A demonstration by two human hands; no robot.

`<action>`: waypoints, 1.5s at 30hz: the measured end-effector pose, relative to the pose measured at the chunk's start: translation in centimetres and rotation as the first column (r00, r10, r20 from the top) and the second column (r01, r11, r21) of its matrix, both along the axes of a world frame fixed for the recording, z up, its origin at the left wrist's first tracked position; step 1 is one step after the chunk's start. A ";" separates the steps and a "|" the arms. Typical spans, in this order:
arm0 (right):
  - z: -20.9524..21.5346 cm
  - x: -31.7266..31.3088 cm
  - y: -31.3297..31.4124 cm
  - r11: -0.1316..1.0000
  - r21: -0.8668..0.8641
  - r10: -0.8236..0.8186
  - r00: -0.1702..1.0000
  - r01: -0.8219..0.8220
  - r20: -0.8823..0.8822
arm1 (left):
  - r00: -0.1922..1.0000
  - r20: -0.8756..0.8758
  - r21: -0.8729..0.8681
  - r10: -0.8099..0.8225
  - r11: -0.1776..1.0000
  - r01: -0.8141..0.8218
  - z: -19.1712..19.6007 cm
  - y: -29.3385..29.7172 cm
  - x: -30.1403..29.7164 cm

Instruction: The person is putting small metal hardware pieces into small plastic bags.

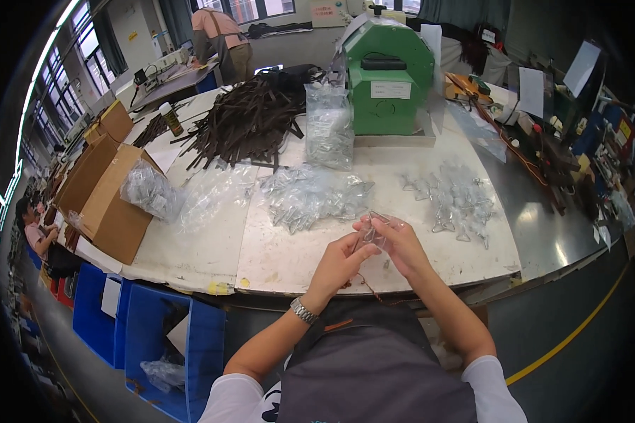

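In the head view, both hands meet over the near edge of the table point(275, 261), working one clear plastic clip point(375, 227) between them. The left hand point(340, 259) is curled, its fingertips pinching the clip's lower end; a metal watch point(304, 310) sits on that wrist. The right hand point(401, 243) is also closed, thumb and fingers gripping the clip's upper part, so the clip lies between the two hands, at about one o'clock from the left hand and touching both. As for progress, I judge the work to be midway: at two o'clock from the hands a loose spread of clips point(455, 201) lies singly on the table, while at eleven o'clock a heap of clear bags point(310, 196) full of clips waits, with one more bag point(148, 192) resting against a cardboard box point(113, 204) at nine o'clock. Which heap is finished cannot be told. Farther off at twelve o'clock stand a green machine point(391, 77) and a pile of dark straps point(243, 123). Blue bins point(148, 331) stand on the floor at seven o'clock, and another person point(222, 39) bends over a bench at eleven o'clock.
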State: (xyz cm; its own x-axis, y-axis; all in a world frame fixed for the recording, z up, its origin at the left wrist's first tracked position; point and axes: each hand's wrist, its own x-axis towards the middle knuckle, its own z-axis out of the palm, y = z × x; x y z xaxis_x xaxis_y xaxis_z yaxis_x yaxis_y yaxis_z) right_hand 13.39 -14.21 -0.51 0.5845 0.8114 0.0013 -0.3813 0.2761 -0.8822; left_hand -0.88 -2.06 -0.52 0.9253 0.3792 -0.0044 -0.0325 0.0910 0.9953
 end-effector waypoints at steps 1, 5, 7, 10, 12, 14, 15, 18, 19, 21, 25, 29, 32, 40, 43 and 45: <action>0.5 -0.5 0.2 0.998 -0.046 0.035 0.999 -0.035 0.015 | 1.000 0.000 -0.059 -0.014 0.998 0.014 -1.0 0.2 0.2; 2.1 -0.3 0.7 0.993 -0.074 0.083 0.991 -0.091 -0.102 | 1.000 0.016 -0.236 -0.004 0.972 0.008 -0.6 0.5 1.3; 2.4 -0.7 0.5 0.995 -0.022 0.090 0.973 -0.097 -0.214 | 0.999 0.024 -0.306 -0.033 0.951 0.039 -1.1 0.6 0.9; 1.1 -0.6 0.8 0.997 0.060 -0.019 0.937 0.043 -0.349 | 0.997 0.023 -0.346 -0.078 0.935 0.081 -1.8 1.1 1.7; -0.9 -0.8 0.2 0.998 -0.063 -0.007 0.978 -0.006 -0.208 | 0.997 0.023 -0.333 -0.076 0.940 0.079 -1.4 1.3 2.0; -1.3 -0.7 -0.9 0.992 -0.129 -0.012 0.986 -0.010 -0.169 | 0.988 -0.077 -0.324 -0.133 0.940 0.101 -0.8 2.5 1.4; -1.2 -0.4 -1.4 0.993 -0.113 0.012 0.981 -0.034 -0.191 | 0.956 -0.102 -0.346 -0.276 0.910 0.226 -0.8 3.0 1.2; -0.4 0.0 -1.7 0.997 -0.072 -0.017 0.967 -0.001 -0.255 | 0.873 -0.123 -0.427 -0.473 0.819 0.383 0.0 3.3 0.4; -0.1 0.2 -1.7 0.997 -0.052 -0.062 0.954 0.049 -0.294 | 0.902 -0.107 -0.429 -0.419 0.838 0.339 0.1 2.8 0.1; 0.4 0.3 -1.7 0.995 -0.051 -0.095 0.949 0.083 -0.300 | 0.924 -0.095 -0.429 -0.370 0.853 0.297 0.1 2.5 -0.2; -0.1 0.0 -1.6 0.997 -0.019 -0.080 0.949 0.078 -0.305 | 0.992 -0.053 -0.370 -0.112 0.925 0.085 0.4 1.7 -0.1; 0.2 -1.3 -1.4 0.997 -0.028 -0.076 0.944 0.070 -0.320 | 0.992 -0.029 -0.283 0.126 0.950 -0.129 1.0 0.3 0.7; 0.1 -2.5 -1.2 0.997 -0.005 -0.070 0.958 0.071 -0.280 | 0.978 -0.077 -0.163 0.193 0.965 -0.204 0.7 -0.5 0.7; 0.2 -4.4 -1.0 0.986 0.097 -0.117 0.973 0.138 -0.199 | 0.987 -0.141 0.187 0.079 0.981 -0.052 0.1 -0.7 0.8; 0.0 -4.2 -1.1 0.993 0.083 -0.064 0.980 0.081 -0.186 | 0.991 -0.128 0.177 0.032 0.984 -0.009 -0.4 -0.7 0.5; -0.1 -3.5 -1.6 0.996 0.063 -0.047 0.979 0.060 -0.197 | 0.985 -0.162 0.140 -0.061 0.986 0.084 1.4 0.2 0.0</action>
